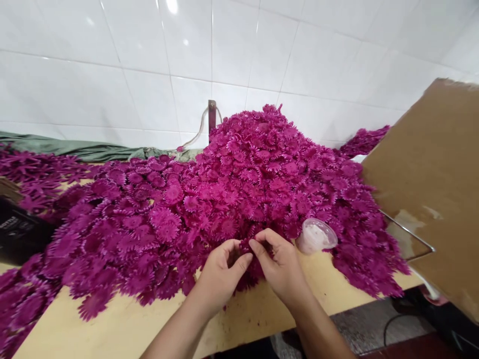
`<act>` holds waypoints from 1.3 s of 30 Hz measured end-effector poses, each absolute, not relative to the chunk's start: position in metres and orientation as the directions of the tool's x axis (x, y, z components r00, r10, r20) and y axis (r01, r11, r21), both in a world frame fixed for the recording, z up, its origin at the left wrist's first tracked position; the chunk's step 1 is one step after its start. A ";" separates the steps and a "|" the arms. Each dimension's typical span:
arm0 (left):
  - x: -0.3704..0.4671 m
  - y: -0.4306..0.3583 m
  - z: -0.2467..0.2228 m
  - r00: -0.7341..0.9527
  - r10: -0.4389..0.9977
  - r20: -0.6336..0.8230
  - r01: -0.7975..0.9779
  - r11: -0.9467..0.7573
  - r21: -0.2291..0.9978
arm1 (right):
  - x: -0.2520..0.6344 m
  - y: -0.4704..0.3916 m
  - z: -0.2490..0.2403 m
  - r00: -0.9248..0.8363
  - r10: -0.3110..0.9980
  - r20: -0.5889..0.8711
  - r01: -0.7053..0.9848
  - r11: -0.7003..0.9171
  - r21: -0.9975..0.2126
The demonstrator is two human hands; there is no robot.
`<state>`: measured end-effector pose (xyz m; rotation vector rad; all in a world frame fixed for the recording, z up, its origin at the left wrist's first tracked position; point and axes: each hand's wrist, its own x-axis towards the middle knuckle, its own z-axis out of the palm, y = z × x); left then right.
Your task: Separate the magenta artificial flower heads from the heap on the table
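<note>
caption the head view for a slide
Left hand and right hand handle magenta flower-shaped pieces heaped on a pale yellow tabletop, near a clear plastic cup.

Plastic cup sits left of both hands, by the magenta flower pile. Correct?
Wrong side: the head view shows the plastic cup to the right of both the left hand and the right hand. It does sit by the magenta flower pile.

Magenta piece (245, 245) between left hand (221, 267) and right hand (281, 264) at lower centre, mostly hidden by both, shape indeterminable; black box (22, 237) cropped by left edge, smaller print illegible; cardboard (430, 174) cropped by right edge.
</note>
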<state>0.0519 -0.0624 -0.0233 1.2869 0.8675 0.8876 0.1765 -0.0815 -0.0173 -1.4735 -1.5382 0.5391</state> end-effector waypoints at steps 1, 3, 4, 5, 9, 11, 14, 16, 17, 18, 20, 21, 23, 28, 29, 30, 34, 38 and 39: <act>0.052 -0.064 -0.025 0.403 0.913 -0.063 -0.054 0.092 0.994 | 0.177 -0.080 -0.017 0.140 0.930 0.340 0.561 0.209 -0.801; 0.053 -0.065 -0.025 0.376 0.922 -0.095 -0.022 0.111 0.994 | 0.179 -0.076 -0.014 0.180 0.891 0.417 0.607 0.233 -0.760; 0.054 -0.064 -0.024 0.362 0.927 -0.095 -0.009 0.106 0.994 | 0.179 -0.072 -0.012 0.200 0.871 0.448 0.632 0.234 -0.738; 0.054 -0.063 -0.023 0.349 0.933 -0.086 -0.002 0.093 0.996 | 0.179 -0.067 -0.009 0.215 0.855 0.472 0.658 0.230 -0.717; 0.055 -0.055 -0.012 0.277 0.960 -0.036 0.001 0.038 0.999 | 0.170 -0.043 0.002 0.210 0.820 0.532 0.727 0.232 -0.646; 0.052 -0.055 -0.008 0.251 0.968 -0.027 -0.015 0.032 0.999 | 0.171 -0.028 0.007 0.209 0.792 0.574 0.757 0.240 -0.608; 0.045 -0.061 -0.007 0.305 0.952 -0.035 0.000 0.037 0.999 | 0.189 -0.004 0.013 0.371 0.685 0.627 0.791 0.120 -0.600; 0.039 -0.062 -0.008 0.338 0.940 -0.037 0.018 0.032 0.999 | 0.206 0.008 0.018 0.512 0.638 0.575 0.758 -0.020 -0.652; 0.035 -0.061 -0.009 0.315 0.948 -0.041 0.008 0.040 0.999 | 0.211 0.012 0.020 0.495 0.654 0.573 0.769 -0.022 -0.639; 0.032 -0.058 -0.009 0.273 0.961 -0.045 -0.003 0.048 0.999 | 0.214 0.013 0.023 0.454 0.678 0.578 0.786 0.001 -0.618; 0.026 -0.048 -0.009 0.191 0.981 -0.041 -0.025 0.047 0.999 | 0.209 0.007 0.027 0.336 0.736 0.588 0.805 0.100 -0.585; 0.024 -0.043 -0.009 0.169 0.985 -0.036 -0.025 0.041 0.999 | 0.202 0.000 0.028 0.277 0.762 0.586 0.797 0.158 -0.583; 0.022 -0.034 -0.010 0.152 0.988 -0.033 -0.019 0.036 0.999 | 0.184 -0.016 0.029 0.153 0.830 0.536 0.735 0.267 -0.623; 0.022 -0.029 -0.020 0.206 0.973 -0.101 -0.072 0.118 0.990 | 0.146 -0.045 0.022 -0.203 0.965 0.164 0.452 0.241 -0.859; 0.023 -0.029 -0.022 0.219 0.969 -0.115 -0.080 0.135 0.988 | 0.144 -0.046 0.019 -0.215 0.968 0.133 0.413 0.214 -0.885; 0.023 -0.030 -0.023 0.226 0.967 -0.119 -0.087 0.142 0.986 | 0.143 -0.046 0.017 -0.212 0.970 0.120 0.377 0.194 -0.906; 0.024 -0.033 -0.020 0.240 0.970 -0.026 -0.104 0.052 0.993 | 0.150 -0.038 0.013 -0.181 0.979 0.093 0.283 0.142 -0.948; 0.028 -0.036 -0.017 0.308 0.951 0.035 -0.060 -0.017 0.998 | 0.158 -0.030 0.014 -0.035 0.990 0.139 0.304 0.143 -0.942; 0.029 -0.037 -0.018 0.319 0.946 0.051 -0.058 -0.034 0.998 | 0.159 -0.028 0.014 0.016 0.987 0.160 0.322 0.147 -0.935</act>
